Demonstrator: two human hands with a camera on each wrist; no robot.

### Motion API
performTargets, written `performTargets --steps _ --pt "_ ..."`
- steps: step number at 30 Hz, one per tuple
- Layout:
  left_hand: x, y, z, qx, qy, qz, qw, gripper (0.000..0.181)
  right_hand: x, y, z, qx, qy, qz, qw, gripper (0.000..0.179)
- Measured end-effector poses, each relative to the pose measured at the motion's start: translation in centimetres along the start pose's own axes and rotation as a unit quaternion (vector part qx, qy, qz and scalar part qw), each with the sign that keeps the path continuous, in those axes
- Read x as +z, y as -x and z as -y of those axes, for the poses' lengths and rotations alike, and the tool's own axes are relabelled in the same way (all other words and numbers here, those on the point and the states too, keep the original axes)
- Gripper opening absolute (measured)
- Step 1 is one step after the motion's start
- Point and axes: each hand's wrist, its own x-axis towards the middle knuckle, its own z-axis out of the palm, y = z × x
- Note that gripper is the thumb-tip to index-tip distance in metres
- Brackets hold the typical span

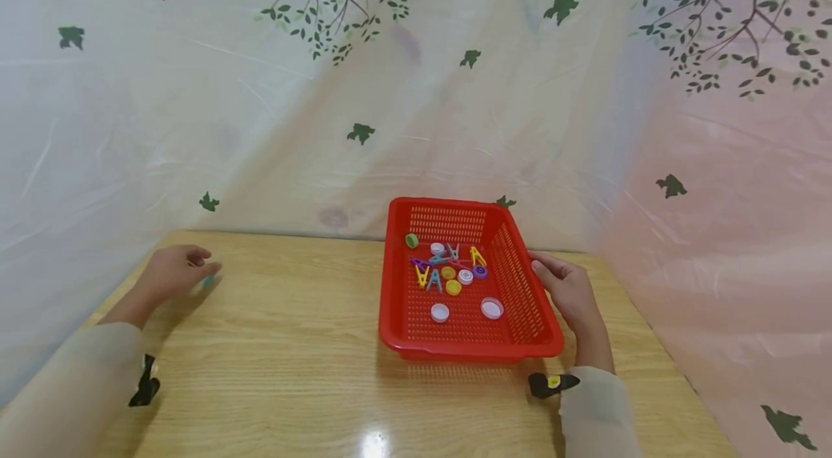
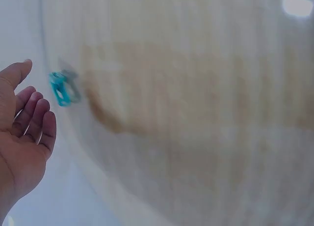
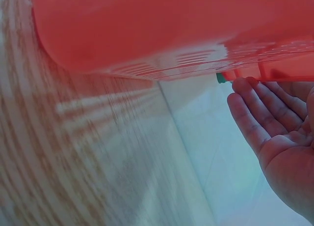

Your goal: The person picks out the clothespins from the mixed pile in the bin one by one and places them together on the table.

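Note:
My left hand (image 1: 174, 271) hovers over the left end of the table, its fingers loosely bent. Just off its fingertips is a small teal clip (image 2: 60, 89), blurred and apart from the hand in the left wrist view; in the head view this clip (image 1: 208, 280) shows partly under the thumb. On the right, my right hand (image 1: 572, 292) touches the outer right side of a red plastic basket (image 1: 471, 351). Its fingers (image 3: 260, 108) reach out fairly straight below the rim. Inside the basket lie several small clothespins (image 1: 435, 280) and bottle caps (image 1: 440, 313).
A pale wood table (image 1: 279, 342) carries the basket right of centre. Behind it hangs a light curtain (image 1: 292, 154) printed with leaves and branches, which also closes in both sides. Dark wrist straps (image 1: 552, 383) show on both sleeves.

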Motion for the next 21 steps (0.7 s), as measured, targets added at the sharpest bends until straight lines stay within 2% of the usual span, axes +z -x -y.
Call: performTargets --steps 9,16,21 --pt "0.0 -3.0 -3.2 0.051 0.012 -0.020 0.9984 0.050 0.1 -0.1 -0.1 0.000 0.000 -0.002 1.0000 0.053" --pt "-0.2 -4.6 -7.7 0.068 0.034 0.002 0.9971 0.050 0.0 0.0 0.0 -0.001 0.003 -0.001 1.0000 0.052" --pt "0.0 -5.9 -10.4 0.081 0.043 0.006 0.9958 0.046 0.1 0.2 0.2 0.002 0.004 -0.001 1.0000 0.053"
